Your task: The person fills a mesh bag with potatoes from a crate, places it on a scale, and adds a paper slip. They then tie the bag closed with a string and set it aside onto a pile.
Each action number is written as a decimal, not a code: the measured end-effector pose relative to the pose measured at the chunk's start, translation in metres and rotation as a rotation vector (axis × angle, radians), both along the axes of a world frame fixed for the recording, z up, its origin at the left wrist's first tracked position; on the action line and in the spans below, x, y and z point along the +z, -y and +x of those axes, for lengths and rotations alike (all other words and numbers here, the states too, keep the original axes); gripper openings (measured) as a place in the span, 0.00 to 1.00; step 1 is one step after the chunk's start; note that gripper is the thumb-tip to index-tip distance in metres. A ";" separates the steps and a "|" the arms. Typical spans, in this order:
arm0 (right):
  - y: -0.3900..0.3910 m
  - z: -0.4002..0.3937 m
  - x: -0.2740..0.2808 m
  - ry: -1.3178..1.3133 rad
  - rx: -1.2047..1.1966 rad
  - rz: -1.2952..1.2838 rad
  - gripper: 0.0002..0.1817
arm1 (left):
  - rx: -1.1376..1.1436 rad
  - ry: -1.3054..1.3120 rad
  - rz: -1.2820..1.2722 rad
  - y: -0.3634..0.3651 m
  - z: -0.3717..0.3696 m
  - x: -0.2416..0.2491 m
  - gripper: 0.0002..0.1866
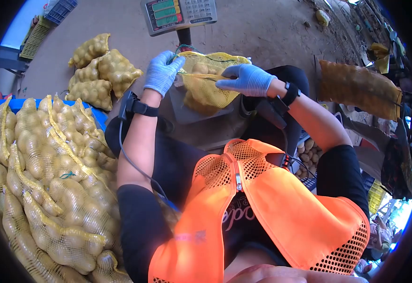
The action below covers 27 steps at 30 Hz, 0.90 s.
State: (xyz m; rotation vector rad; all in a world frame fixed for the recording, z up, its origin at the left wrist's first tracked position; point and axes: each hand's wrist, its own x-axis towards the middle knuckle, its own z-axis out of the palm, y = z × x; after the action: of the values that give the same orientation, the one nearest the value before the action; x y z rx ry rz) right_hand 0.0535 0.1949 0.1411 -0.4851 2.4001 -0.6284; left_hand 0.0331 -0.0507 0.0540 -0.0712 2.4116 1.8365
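A seated person in an orange mesh vest (272,188) leans over a yellow mesh bag (210,98) of potatoes, held at the platform (177,112) of an electronic scale, straight ahead between the knees. I cannot tell whether the bag's full weight rests there. Both hands wear pale blue gloves. The left hand (162,74) has its fingers pinched on the left end of the bag's mouth, near a thin green string; the right hand (249,81) grasps the rim on the opposite side.

To handle the mouth well, I would keep both fingers' grips on the doubled rim rather than the loose net, hold the two sides level, and let the potatoes settle to the bottom so that none presses at the opening.

Counting: one bag in the hands; one scale, its display panel (167,13) showing three green readouts; four filled bags (119,71) clustered on the floor, ahead to the left; one long amber sack (359,89) to the right. The heap of netted potatoes (64,188) beside the left arm overlaps too much to count, as do the loose potatoes (308,155) by the right knee.
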 end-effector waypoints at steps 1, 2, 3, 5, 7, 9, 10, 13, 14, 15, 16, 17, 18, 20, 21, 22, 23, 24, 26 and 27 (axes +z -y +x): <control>-0.002 0.006 0.000 -0.051 -0.019 -0.033 0.29 | 0.003 0.033 0.021 -0.003 0.000 0.002 0.11; -0.004 0.012 0.001 -0.055 -0.025 -0.041 0.29 | -0.003 0.029 0.013 -0.005 0.000 0.001 0.11; -0.005 0.017 0.002 -0.139 -0.055 -0.073 0.27 | -0.025 -0.026 -0.023 -0.007 -0.001 0.000 0.13; -0.005 0.024 0.005 -0.328 -0.093 -0.184 0.22 | -0.045 -0.092 -0.069 -0.008 -0.003 -0.002 0.15; -0.006 0.028 0.012 -0.370 -0.151 -0.280 0.21 | -0.070 -0.045 -0.222 -0.008 -0.001 0.004 0.20; -0.011 0.030 0.015 -0.482 -0.211 -0.394 0.17 | -0.065 -0.049 -0.237 -0.005 -0.004 -0.007 0.22; -0.015 0.031 0.019 -0.496 -0.206 -0.408 0.17 | -0.066 -0.039 -0.241 -0.004 -0.005 -0.003 0.24; -0.033 0.038 0.035 -0.435 -0.509 -0.764 0.16 | 0.053 -0.018 -0.254 0.007 -0.008 0.002 0.26; -0.044 0.039 0.040 -0.475 -0.574 -0.818 0.17 | 0.125 0.028 -0.214 0.014 -0.010 0.001 0.26; -0.067 0.039 0.038 -0.568 -0.703 -0.837 0.16 | 0.108 0.103 -0.110 0.018 -0.005 0.025 0.30; -0.097 0.042 0.032 -0.660 -0.845 -0.854 0.15 | 0.098 0.101 -0.124 0.026 -0.010 0.024 0.30; -0.123 0.043 0.021 -0.728 -0.908 -0.892 0.15 | 0.213 0.166 0.099 0.037 -0.014 0.019 0.29; -0.152 0.047 0.004 -0.798 -0.972 -0.925 0.14 | 0.326 0.232 0.322 0.045 -0.017 0.015 0.27; -0.220 0.068 -0.026 -0.813 -1.209 -0.626 0.15 | 0.325 0.268 0.381 0.049 -0.020 0.012 0.28; -0.250 0.081 -0.045 -0.813 -1.225 -0.619 0.15 | 0.357 0.265 0.378 0.049 -0.019 0.011 0.28; -0.278 0.098 -0.065 -0.730 -1.340 -0.558 0.15 | 0.383 0.265 0.376 0.048 -0.019 0.009 0.29; -0.299 0.119 -0.083 -0.649 -1.463 -0.486 0.15 | 0.384 0.285 0.378 0.050 -0.021 0.005 0.28; -0.317 0.143 -0.099 -0.658 -1.487 -0.398 0.15 | 0.422 0.249 0.331 0.044 -0.019 0.002 0.25; -0.357 0.195 -0.127 -0.675 -1.564 -0.313 0.11 | 0.388 0.331 0.326 0.033 -0.027 -0.020 0.24; -0.362 0.193 -0.151 -0.602 -1.458 -0.246 0.13 | 0.487 0.249 0.243 0.043 -0.020 -0.003 0.26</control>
State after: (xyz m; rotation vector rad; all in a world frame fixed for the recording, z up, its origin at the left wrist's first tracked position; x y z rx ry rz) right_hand 0.2469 0.5572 -0.0095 1.3366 2.9384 -1.5051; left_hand 0.0135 -0.0935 0.0508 -0.8772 2.1077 2.1370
